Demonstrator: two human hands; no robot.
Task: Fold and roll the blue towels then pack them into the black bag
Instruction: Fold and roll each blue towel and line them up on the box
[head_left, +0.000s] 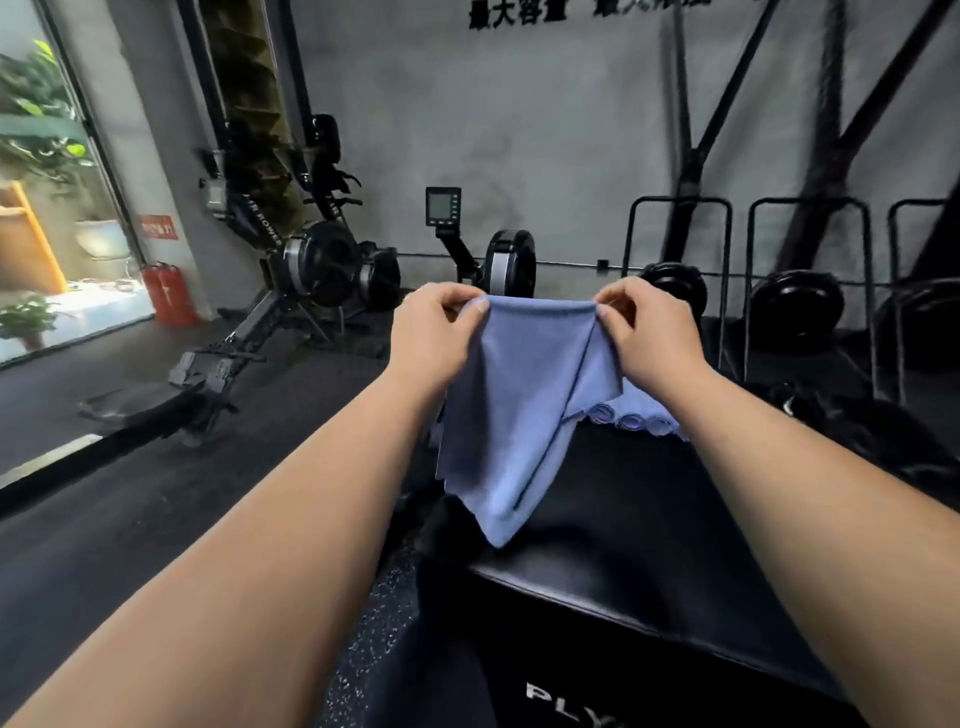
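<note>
- Your left hand (434, 327) pinches the top left corner of the blue towel (514, 415), thumb against curled fingers.
- Your right hand (647, 325) pinches the top right corner in the same way. Neither hand is spread.
- The towel hangs in the air between your hands, in front of you and over the near left part of the black box (649, 519).
- Its top edge runs level, left to right, from one hand to the other. The cloth falls straight down from that edge, so its long axis is vertical.
- It narrows to a low tip that points down and toward you. You cannot tell whether the tip touches the box.
- Both hands are equally near the towel. The bare box top lies below and to the right of the cloth, so laying it flat likely means lowering it and carrying it right.
- The rolled towels (631, 420) lie side by side on the far part of the box, under your right hand.
- A dark heap (841, 426) sits right of the box. It may be the bag, but it is too dark to tell.
</note>
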